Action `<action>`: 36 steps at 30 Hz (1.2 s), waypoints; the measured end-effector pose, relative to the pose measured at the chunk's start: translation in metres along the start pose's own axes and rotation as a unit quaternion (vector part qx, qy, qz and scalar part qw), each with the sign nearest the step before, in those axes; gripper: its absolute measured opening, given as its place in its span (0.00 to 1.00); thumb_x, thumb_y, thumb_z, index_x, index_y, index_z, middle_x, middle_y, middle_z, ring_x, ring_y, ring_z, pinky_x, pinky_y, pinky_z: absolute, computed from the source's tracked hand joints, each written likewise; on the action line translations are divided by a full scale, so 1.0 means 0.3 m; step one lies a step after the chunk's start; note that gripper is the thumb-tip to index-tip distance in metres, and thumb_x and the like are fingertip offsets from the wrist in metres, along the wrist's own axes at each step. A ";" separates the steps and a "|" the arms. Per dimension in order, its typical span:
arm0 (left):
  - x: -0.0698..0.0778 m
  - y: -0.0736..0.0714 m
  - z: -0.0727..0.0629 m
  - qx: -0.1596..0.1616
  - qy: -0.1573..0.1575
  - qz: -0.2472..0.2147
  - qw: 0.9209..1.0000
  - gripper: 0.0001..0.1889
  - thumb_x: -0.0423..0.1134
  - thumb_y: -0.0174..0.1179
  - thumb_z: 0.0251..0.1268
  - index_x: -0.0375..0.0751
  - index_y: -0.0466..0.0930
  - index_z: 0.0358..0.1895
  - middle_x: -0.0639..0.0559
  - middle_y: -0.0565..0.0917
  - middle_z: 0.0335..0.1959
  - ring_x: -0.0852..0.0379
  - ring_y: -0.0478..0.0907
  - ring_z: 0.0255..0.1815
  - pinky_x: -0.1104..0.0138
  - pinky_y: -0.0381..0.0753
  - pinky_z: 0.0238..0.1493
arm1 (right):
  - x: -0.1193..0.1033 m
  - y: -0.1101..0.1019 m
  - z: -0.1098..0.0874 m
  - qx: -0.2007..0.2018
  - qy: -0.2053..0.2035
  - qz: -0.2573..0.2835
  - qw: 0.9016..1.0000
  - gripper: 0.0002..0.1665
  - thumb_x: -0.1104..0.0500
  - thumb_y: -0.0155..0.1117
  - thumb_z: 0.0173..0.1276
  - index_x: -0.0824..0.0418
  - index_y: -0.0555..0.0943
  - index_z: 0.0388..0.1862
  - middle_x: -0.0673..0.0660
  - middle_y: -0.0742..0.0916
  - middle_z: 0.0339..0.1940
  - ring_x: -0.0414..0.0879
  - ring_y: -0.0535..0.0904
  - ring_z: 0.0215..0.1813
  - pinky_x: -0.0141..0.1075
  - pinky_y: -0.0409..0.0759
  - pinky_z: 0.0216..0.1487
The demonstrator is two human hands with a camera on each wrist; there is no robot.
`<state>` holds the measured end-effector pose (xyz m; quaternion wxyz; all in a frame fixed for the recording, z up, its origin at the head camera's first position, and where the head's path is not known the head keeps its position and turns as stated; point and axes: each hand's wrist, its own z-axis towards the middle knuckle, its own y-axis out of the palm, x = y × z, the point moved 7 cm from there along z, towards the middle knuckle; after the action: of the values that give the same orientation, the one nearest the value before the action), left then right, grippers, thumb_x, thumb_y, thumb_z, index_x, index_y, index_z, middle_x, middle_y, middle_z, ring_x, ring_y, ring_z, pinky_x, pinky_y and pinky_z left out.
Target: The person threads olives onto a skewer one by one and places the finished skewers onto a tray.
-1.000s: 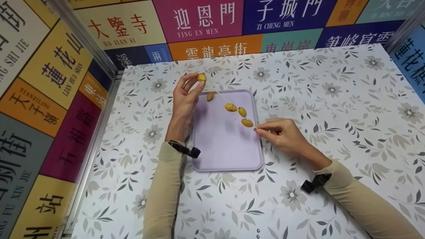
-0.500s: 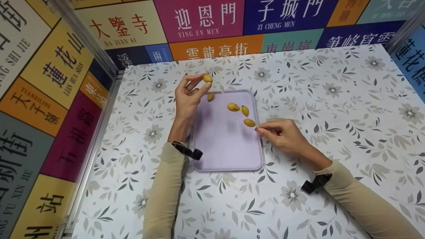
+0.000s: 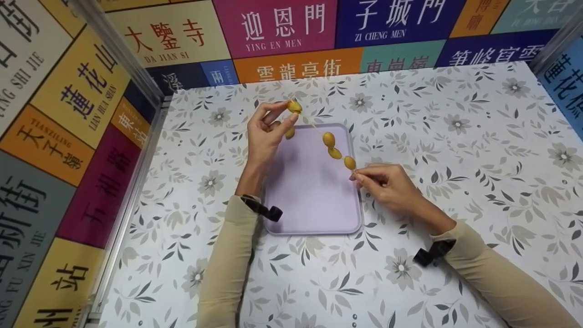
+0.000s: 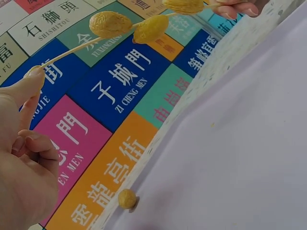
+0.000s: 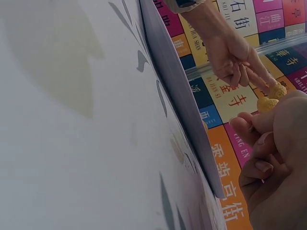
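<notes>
My left hand [image 3: 264,136] pinches a small yellow oval fruit [image 3: 294,106] between thumb and fingertips, at the far end of a thin wooden skewer [image 4: 72,50]. Past a bare stretch of the stick, three similar fruits [image 4: 110,24] are threaded nearer its other end. There my right hand [image 3: 385,184] pinches the skewer just below the lowest fruit [image 3: 350,162]. The skewer slants above a pale purple tray [image 3: 314,205]. One loose fruit [image 4: 127,199] lies in the tray by its far left corner, partly behind my left hand in the head view.
The tray stands on a table [image 3: 432,159] covered in white leaf-and-flower cloth. Panels [image 3: 282,27] with coloured lettering rise behind the table and along its left side. Each wrist wears a strap with a small black camera [image 3: 273,213].
My left hand has moved right with its fruit, toward the three threaded ones, which have shifted slightly right and turned. My right hand has stayed almost in place.
</notes>
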<state>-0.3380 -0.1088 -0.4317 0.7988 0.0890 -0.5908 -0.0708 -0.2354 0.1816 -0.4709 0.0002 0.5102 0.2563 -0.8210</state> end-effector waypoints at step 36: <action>-0.004 0.012 -0.016 -0.024 -0.055 -0.025 0.998 0.17 0.41 0.70 0.77 0.44 0.85 0.63 0.45 0.91 0.57 0.58 0.67 0.22 0.69 0.66 0.24 | -0.014 0.012 0.001 -0.008 -0.002 0.045 0.999 0.13 0.69 0.64 0.80 0.60 0.93 0.50 0.65 0.92 0.38 0.53 0.88 0.35 0.27 0.83 0.33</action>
<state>-0.3339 -0.1047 -0.4335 0.7652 0.0799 -0.6293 -0.1097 -0.2328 0.1773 -0.4687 0.0422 0.5197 0.2396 -0.8190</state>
